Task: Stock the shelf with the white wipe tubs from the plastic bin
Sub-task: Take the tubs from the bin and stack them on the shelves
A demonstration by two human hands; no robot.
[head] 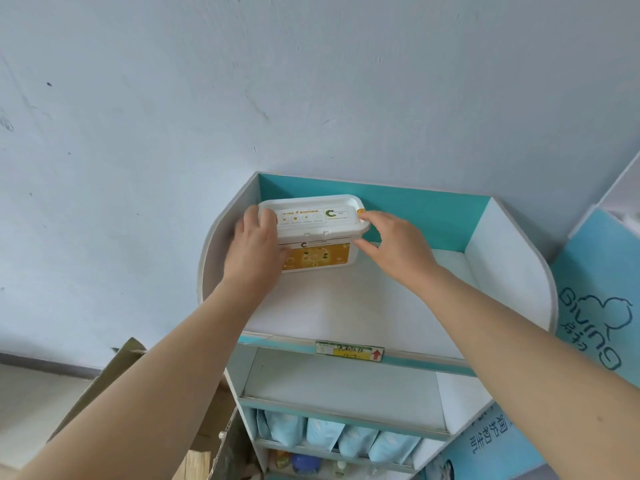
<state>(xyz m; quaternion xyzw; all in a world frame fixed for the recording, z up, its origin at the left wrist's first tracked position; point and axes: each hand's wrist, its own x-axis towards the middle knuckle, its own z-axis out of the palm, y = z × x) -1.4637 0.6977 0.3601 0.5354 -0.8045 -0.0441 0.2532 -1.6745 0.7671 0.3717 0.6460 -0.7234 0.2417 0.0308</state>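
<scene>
White shelf (346, 306) holds wipe tub (317, 233) upright; long axis left-right; label (318, 256) facing outward.

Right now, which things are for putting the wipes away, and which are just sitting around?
For the job: white wipe tub, top shelf, left hand and right hand holding the tub's ends.
Just sitting around: blue packs lower down, cardboard box, shelf label.
</scene>
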